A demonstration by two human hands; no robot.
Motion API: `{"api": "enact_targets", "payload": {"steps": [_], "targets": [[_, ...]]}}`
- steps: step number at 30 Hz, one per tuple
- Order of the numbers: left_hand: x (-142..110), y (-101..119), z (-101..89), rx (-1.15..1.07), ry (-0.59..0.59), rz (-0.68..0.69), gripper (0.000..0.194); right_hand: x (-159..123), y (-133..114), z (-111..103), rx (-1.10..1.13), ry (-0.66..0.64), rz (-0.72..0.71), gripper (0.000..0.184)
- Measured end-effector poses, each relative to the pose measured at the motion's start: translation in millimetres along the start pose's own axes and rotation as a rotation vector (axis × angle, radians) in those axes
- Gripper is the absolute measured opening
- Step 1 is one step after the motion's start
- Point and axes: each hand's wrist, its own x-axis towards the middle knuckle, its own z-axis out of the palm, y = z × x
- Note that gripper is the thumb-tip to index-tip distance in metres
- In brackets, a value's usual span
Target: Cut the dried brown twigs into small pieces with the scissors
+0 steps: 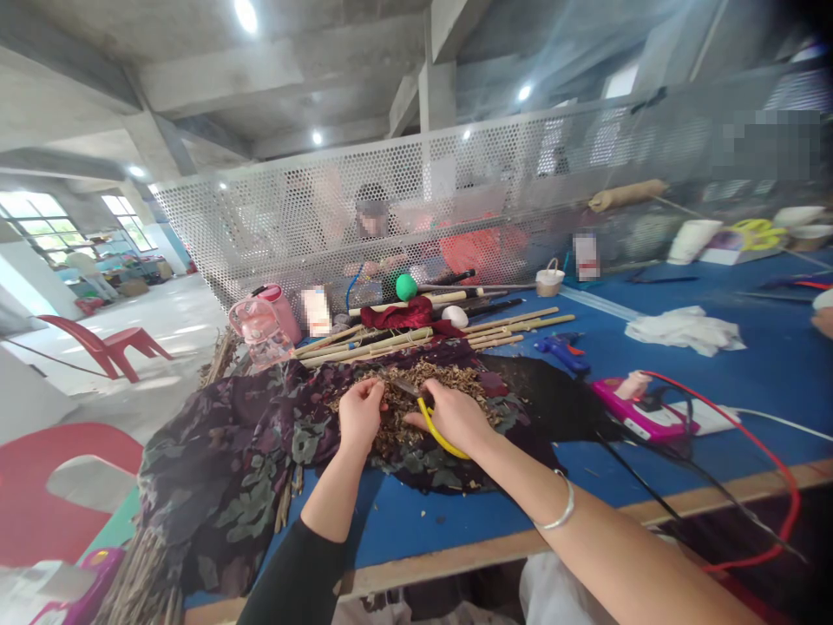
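My right hand grips a pair of scissors with yellow handles. Their metal blades point left, toward my other hand. My left hand is closed in a pinch just left of the blade tips; what its fingertips hold is too small to make out. Both hands are over a heap of brown dried plant bits. Beneath the heap spreads a dark floral cloth, which also covers a bundle of dry stalks at the lower left.
Bamboo sticks, a green ball and a pink bottle lie or stand behind the heap. A blue glue gun, a magenta power strip and a red cable are to the right. A perforated screen borders the blue table; a person sits beyond it.
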Motion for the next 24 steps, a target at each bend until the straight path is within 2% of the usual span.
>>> {"api": "enact_targets", "payload": {"steps": [3, 6, 8, 11, 13, 14, 16, 20, 22, 24], "targets": [[4.8, -2.9, -7.3, 0.185, 0.054, 0.102, 0.021, 4.9, -1.1, -7.1, -0.113, -0.066, 0.049, 0.059], [6.4, -5.1, -10.1, 0.346, 0.131, 0.196, 0.025, 11.5, -6.5, -18.5, -0.241, -0.201, -0.013, 0.051], [5.7, -5.7, -9.8, 0.468, 0.124, 0.226, 0.031, 20.5, -10.0, -26.7, -0.269, -0.278, -0.066, 0.050], [2.6, -5.5, -8.0, 0.596, 0.060, 0.246, 0.033, 48.4, -7.6, -38.6, -0.270, -0.401, -0.111, 0.045], [-0.6, -4.3, -6.5, 0.625, 0.045, 0.268, 0.033, 77.1, 0.9, -44.9, -0.232, -0.508, -0.102, 0.036], [-2.5, -3.5, -5.7, 0.629, 0.046, 0.278, 0.033, 92.9, 6.7, -46.9, -0.204, -0.520, -0.083, 0.034], [-6.2, -1.5, -4.4, 0.624, 0.047, 0.292, 0.034, 123.7, 19.6, -47.1, -0.191, -0.434, -0.039, 0.032], [-10.8, 2.0, -3.8, 0.623, 0.048, 0.305, 0.034, 167.6, 44.2, -35.0, -0.199, -0.159, 0.120, 0.038], [-11.3, 3.6, -4.8, 0.658, 0.074, 0.331, 0.034, 181.9, 52.7, -31.3, -0.168, -0.107, 0.162, 0.028], [-11.1, 5.7, -6.1, 0.727, 0.115, 0.365, 0.033, 195.2, 55.2, -37.0, -0.116, -0.037, 0.162, 0.023]]}}
